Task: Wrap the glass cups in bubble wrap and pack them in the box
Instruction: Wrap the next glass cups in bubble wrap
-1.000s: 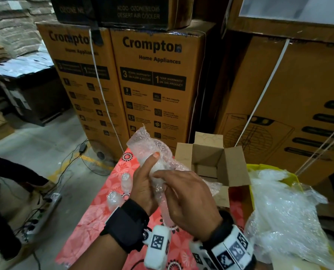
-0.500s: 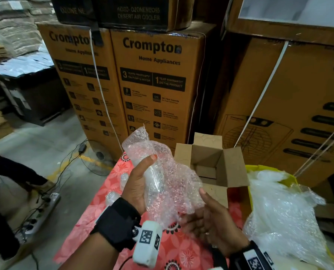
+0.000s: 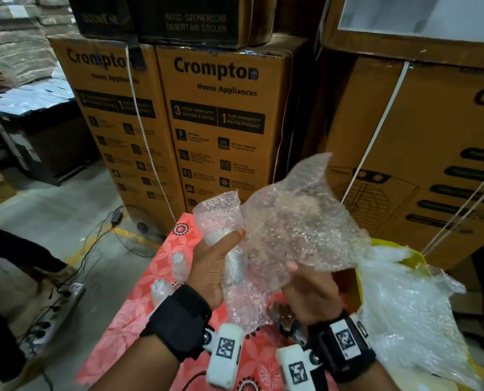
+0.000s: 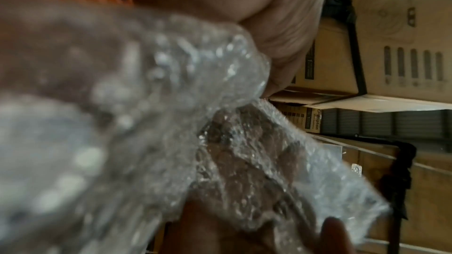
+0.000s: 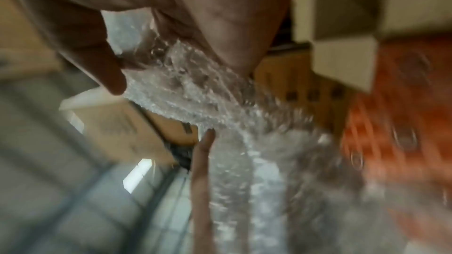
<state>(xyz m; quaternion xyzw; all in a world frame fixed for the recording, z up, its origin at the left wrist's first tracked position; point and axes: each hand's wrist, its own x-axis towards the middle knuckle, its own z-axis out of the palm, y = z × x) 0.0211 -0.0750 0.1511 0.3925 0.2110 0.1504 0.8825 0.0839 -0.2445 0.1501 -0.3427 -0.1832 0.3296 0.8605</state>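
My left hand (image 3: 208,268) grips a glass cup (image 3: 219,224) partly rolled in a sheet of bubble wrap (image 3: 297,221), with the thumb pressed on its side. My right hand (image 3: 308,294) pinches the sheet's loose flap and holds it raised and spread to the right of the cup. The raised flap hides the small cardboard box in the head view. In the right wrist view one pale flap of that box (image 5: 342,63) shows beside the bubble wrap (image 5: 195,94). The left wrist view is filled by blurred bubble wrap (image 4: 146,103). Two bare glass cups (image 3: 178,261) lie on the table.
The table has a red floral cloth (image 3: 122,323). A heap of spare bubble wrap (image 3: 404,306) sits in a yellow bag at the right. Tall Crompton cartons (image 3: 221,122) stand close behind. At the left, a person's legs (image 3: 12,249) and a power strip (image 3: 60,309) are on the floor.
My right hand left the cup, dropped under the wrap, then lifted the loose flap up and to the right, covering the small box. The left hand kept its hold on the cup.
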